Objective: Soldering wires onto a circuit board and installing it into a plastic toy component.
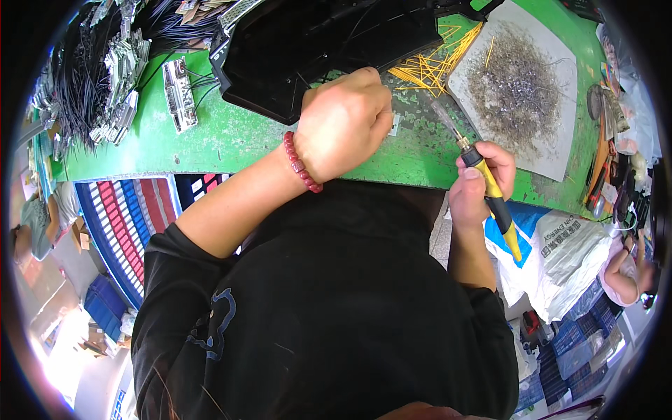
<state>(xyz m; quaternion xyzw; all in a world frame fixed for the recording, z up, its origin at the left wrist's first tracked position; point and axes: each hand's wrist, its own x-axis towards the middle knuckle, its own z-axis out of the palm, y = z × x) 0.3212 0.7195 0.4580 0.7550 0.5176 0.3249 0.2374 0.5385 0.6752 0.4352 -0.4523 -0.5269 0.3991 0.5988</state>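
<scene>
A large black plastic housing (pixel 280 56) lies at the far side of the green table. My left hand (pixel 344 122) is closed over the housing's near edge, its knuckles up and its fingertips hidden beneath the hand, so what they pinch does not show. In my right hand (pixel 483 182) is a soldering iron (pixel 494 197) with a yellow and black grip and a brass collar. The fingers wrap round the grip, and its metal tip points up and left over the table. Thin yellow wires (pixel 448 59) lie loose beyond that tip.
A light board (pixel 553 157) to the right bears a heap of dark clippings (pixel 514 87). Metallic parts with black cables (pixel 119 84) pile up at the far left. One silvery part (pixel 179 96) lies beside the housing. A white sack (pixel 560 252) stands right of my arm.
</scene>
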